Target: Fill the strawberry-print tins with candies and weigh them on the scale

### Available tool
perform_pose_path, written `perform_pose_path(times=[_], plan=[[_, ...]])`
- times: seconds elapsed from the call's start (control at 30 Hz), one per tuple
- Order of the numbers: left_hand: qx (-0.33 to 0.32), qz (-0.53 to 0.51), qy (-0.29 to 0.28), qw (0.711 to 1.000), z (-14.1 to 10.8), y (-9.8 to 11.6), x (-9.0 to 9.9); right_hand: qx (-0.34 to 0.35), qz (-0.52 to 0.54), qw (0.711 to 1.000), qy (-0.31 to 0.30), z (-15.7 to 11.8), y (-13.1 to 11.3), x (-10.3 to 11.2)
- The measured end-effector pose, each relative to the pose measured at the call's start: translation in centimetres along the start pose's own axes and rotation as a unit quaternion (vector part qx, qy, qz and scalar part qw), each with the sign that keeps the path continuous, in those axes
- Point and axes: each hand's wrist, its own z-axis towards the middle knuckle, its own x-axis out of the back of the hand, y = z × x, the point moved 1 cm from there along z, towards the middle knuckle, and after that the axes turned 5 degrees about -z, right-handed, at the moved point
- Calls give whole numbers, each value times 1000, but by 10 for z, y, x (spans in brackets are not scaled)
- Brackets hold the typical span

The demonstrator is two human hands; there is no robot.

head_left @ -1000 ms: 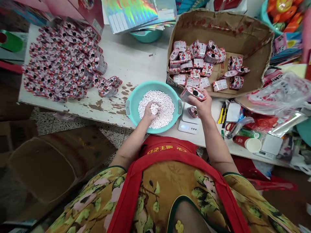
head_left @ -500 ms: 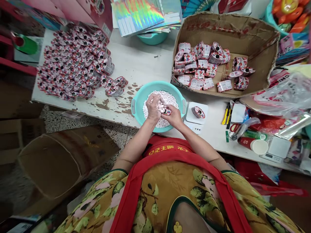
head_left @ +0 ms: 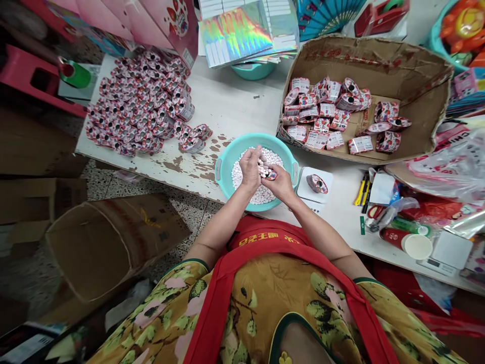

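Note:
A teal basin [head_left: 226,174] filled with small white pieces [head_left: 239,174] stands at the table's front edge. Over it, my left hand [head_left: 250,168] is curled around a heap of the white pieces. My right hand [head_left: 281,183] holds a small red-and-pink printed container [head_left: 270,175] close beside those pieces, its open top facing up. The two hands nearly meet, and some fingertips are hidden. Right of the basin, another printed container [head_left: 317,184] rests on a white scale [head_left: 304,189].
Many printed containers [head_left: 140,108] stand packed at the table's left. A cardboard box [head_left: 413,91] at the back right holds more. Holographic sheets [head_left: 237,38] overhang a second teal basin [head_left: 253,71]. Cutters [head_left: 362,192], a paper cup [head_left: 417,246] and plastic bags lie at the right.
The camera view has shifted, so the scene sits farther right and slightly lower. My hands remain together over the basin, with the left fingers a little more closed around the white pieces.

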Motion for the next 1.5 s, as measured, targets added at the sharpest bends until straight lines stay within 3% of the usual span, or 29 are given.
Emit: perform_pose_path(times=[0.4, 0.6, 0.77, 0.87, 0.97, 1.03, 1.13, 1.2, 1.27, 1.33, 1.4, 1.5], plan=[[8, 14, -10, 1000, 5, -2, -11, 5, -5, 1000, -2, 3, 4, 11], [31, 11, -51, 998, 6, -5, -15, -13, 1, 1000, -10, 5, 8, 13], [34, 28, -37, 998, 6, -5, -17, 0, 33, 999, -6, 4, 9, 15], [42, 44, -85, 995, -2, -5, -22, -12, 37, 999, -1, 2, 12, 13], [92, 35, -146, 984, -6, 0, -25, -21, 62, 998, -2, 0, 18, 10], [121, -8, -132, 984, 1, 7, -20, -6, 104, 995, 0, -2, 21, 10], [128, -73, -48, 988, 25, 11, 1, 25, 155, 988, 0, -8, 27, 16], [164, -19, 3, 986, 37, 4, 20, 38, 170, 985, 3, -15, 30, 24], [237, 100, 9, 966, 40, -10, 38, 37, 176, 984, 8, -28, 33, 33], [288, 198, -18, 937, 33, -25, 49, 23, 178, 984, 6, -47, 37, 44], [292, 231, -54, 927, 21, -36, 46, -6, 178, 984, 9, -72, 44, 56], [203, 343, -208, 893, 2, -50, 14, -83, 175, 979, 61, -113, 60, 80]])
